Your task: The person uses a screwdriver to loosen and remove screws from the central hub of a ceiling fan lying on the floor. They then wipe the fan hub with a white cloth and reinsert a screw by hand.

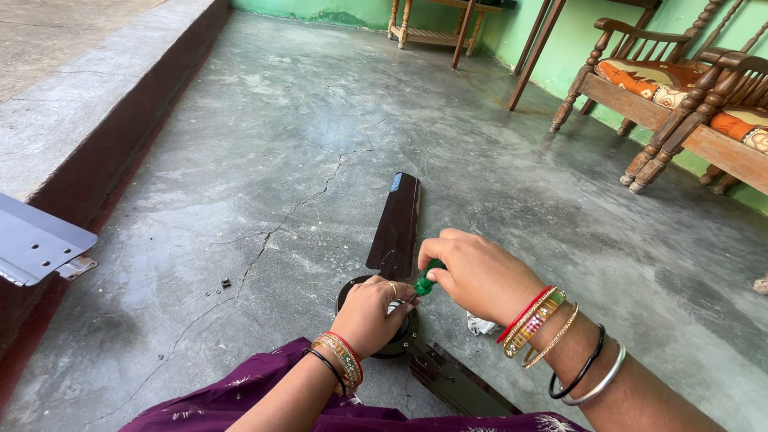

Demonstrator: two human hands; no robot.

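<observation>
A dark brown ceiling fan lies on the concrete floor; one blade [398, 224] points away from me and another blade [456, 380] runs toward my right knee. My left hand [372, 312] rests on the round fan motor hub [346, 288], fingers pressed near the shaft of a screwdriver. My right hand [474, 272] is closed around the green screwdriver handle [426, 282], held upright over the hub. Both wrists carry several bangles. The hub's middle is hidden under my hands.
A few small screws [219, 287] lie on the floor to the left. A detached grey fan blade [36, 242] leans on the raised ledge at far left. Wooden chairs with orange cushions [650, 84] stand at the right wall. A small white scrap [480, 324] lies by the hub.
</observation>
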